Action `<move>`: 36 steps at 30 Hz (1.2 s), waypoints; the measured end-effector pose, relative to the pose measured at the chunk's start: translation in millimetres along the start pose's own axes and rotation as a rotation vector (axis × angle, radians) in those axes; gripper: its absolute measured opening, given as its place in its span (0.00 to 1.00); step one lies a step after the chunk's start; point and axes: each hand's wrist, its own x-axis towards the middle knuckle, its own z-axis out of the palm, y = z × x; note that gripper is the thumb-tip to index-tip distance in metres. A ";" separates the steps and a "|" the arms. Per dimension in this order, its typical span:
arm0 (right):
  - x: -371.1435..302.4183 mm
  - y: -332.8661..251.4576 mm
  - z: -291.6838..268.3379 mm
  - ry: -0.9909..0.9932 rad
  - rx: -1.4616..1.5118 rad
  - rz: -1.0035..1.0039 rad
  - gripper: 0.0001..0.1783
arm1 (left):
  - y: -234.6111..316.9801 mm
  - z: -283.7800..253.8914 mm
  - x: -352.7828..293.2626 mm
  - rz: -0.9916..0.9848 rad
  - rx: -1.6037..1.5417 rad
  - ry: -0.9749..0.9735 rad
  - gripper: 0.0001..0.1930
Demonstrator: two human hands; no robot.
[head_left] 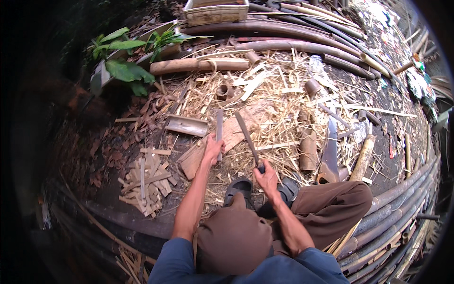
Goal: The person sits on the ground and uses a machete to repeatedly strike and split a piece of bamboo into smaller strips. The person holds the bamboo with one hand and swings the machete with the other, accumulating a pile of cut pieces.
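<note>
My left hand (213, 148) is closed round a flat bamboo strip (220, 124), which stands nearly upright above a wooden board (234, 132). In my right hand (266, 179) is the dark handle of a knife (247, 136); its long blade points up and to the left, apart from the strip. The board lies slantwise on the ground beneath both. Left of it rests a split bamboo half (187, 125), hollow side up. A heap of cut bamboo strips (147, 182) lies to the left of my left forearm.
A handsaw (329, 154) lies at the right beside a bamboo section (308, 149). Shavings (279, 99) cover the ground ahead. Long bamboo poles (302, 46) lie at the back under a white crate (216, 13), and more poles (402, 199) at the right. A leafy plant (125, 68) grows far left.
</note>
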 end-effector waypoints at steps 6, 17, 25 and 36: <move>8.6 -37.9 -13.9 -0.186 -0.250 -0.342 0.16 | 31.9 -37.5 -138.3 -0.066 -0.361 -0.271 0.07; 41.4 -75.5 -32.2 -0.206 -0.371 -0.642 0.16 | 62.3 -41.5 -219.6 -0.045 -0.558 -0.402 0.15; 66.6 -59.4 -72.5 -0.112 -0.455 -0.307 0.12 | 53.6 -37.9 -223.8 0.024 -0.232 -0.317 0.22; 118.9 -35.9 -95.6 0.015 -0.417 -0.040 0.19 | 23.2 -50.1 -229.9 0.532 0.320 -0.079 0.25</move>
